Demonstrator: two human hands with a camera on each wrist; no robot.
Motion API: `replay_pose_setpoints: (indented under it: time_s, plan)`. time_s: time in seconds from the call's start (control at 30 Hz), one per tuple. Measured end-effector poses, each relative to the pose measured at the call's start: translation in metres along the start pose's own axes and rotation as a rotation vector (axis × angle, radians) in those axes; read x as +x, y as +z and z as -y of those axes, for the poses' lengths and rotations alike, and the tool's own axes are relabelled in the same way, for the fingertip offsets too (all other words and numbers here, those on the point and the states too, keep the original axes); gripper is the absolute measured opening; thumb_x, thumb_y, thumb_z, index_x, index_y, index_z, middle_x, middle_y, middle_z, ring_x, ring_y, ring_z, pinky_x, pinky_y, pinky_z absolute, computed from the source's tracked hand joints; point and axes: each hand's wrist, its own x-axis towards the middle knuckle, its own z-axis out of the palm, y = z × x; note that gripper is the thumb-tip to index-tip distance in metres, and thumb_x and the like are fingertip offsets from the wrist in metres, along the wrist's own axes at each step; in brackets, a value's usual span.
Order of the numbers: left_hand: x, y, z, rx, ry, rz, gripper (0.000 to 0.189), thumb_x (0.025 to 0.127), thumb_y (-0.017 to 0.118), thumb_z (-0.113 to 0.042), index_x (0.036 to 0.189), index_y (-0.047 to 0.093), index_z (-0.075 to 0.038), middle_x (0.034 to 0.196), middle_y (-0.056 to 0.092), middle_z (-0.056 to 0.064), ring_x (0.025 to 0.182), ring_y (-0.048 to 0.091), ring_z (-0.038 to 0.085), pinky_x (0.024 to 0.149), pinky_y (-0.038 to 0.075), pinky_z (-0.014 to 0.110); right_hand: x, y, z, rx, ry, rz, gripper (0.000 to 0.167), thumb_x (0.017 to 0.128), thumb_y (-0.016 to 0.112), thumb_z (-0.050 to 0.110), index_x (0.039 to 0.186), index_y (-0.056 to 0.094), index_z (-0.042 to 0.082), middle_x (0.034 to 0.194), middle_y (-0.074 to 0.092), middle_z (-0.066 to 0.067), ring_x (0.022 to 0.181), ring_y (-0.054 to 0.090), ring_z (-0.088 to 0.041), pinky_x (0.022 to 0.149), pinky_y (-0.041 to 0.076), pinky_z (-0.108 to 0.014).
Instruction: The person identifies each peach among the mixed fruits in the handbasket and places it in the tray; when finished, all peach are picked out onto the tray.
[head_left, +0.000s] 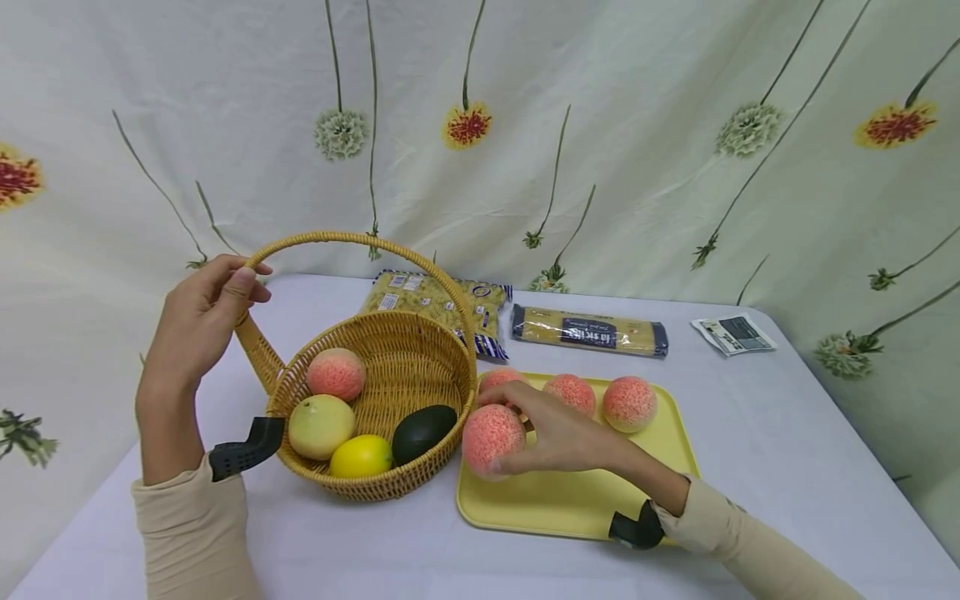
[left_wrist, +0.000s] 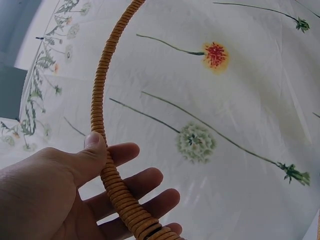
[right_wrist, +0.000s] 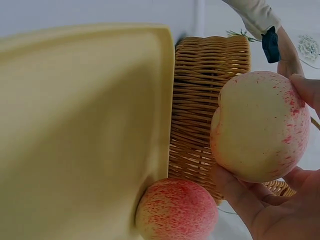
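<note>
My left hand (head_left: 197, 321) holds the wicker basket's (head_left: 405, 354) arched handle (left_wrist: 99, 95) near its left end, thumb on one side and fingers behind. Between the thumb and fingers of my right hand (head_left: 558, 429) is a pink-speckled peach (head_left: 492, 440), held above the left part of a yellow tray (head_left: 555, 504), beside the basket's rim. Its pale underside shows in the right wrist view. Inside the basket lie another peach (head_left: 336, 374), a pale yellow-green round fruit (head_left: 322, 427), a yellow lemon (head_left: 362, 456) and a dark green avocado (head_left: 424, 434).
Along the tray's back sit three more peaches (head_left: 630, 404), one partly behind my right hand. Behind the basket lies a bag of pasta (head_left: 420, 296). A long spaghetti packet (head_left: 588, 331) and a small white packet (head_left: 733, 334) lie farther right, before a flowered cloth (head_left: 637, 150).
</note>
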Motion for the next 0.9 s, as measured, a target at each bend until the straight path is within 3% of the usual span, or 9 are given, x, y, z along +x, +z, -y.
replay_pose_setpoints:
  time_s: [0.2, 0.37, 0.9]
  plan:
    - [0.000, 0.001, -0.001, -0.007, 0.005, -0.004, 0.036, 0.102, 0.041, -0.036, 0.120, 0.057, -0.009, 0.089, 0.060, -0.009, 0.091, 0.050, 0.007, 0.073, 0.039, 0.019, -0.003, 0.005, -0.007, -0.102, 0.037, 0.002, 0.061, 0.072, 0.077, 0.040, 0.126, 0.052, 0.028, 0.118, 0.055, 0.011, 0.099, 0.058, -0.007, 0.079, 0.051, -0.028]
    - [0.000, 0.000, 0.000, -0.008, 0.000, 0.000, 0.036, 0.102, 0.041, -0.035, 0.120, 0.057, -0.009, 0.088, 0.059, -0.014, 0.091, 0.050, 0.007, 0.074, 0.039, 0.019, -0.005, 0.010, -0.015, -0.165, 0.023, 0.011, 0.060, 0.070, 0.077, 0.041, 0.123, 0.053, 0.027, 0.115, 0.056, 0.012, 0.099, 0.057, -0.006, 0.080, 0.049, -0.027]
    - [0.000, 0.001, 0.002, -0.006, 0.009, -0.006, 0.033, 0.102, 0.042, -0.034, 0.119, 0.058, -0.010, 0.086, 0.058, -0.018, 0.090, 0.050, 0.006, 0.072, 0.039, 0.017, -0.008, 0.018, -0.026, -0.101, 0.048, 0.078, 0.064, 0.073, 0.077, 0.034, 0.128, 0.048, 0.019, 0.123, 0.052, 0.001, 0.109, 0.055, -0.012, 0.089, 0.046, -0.029]
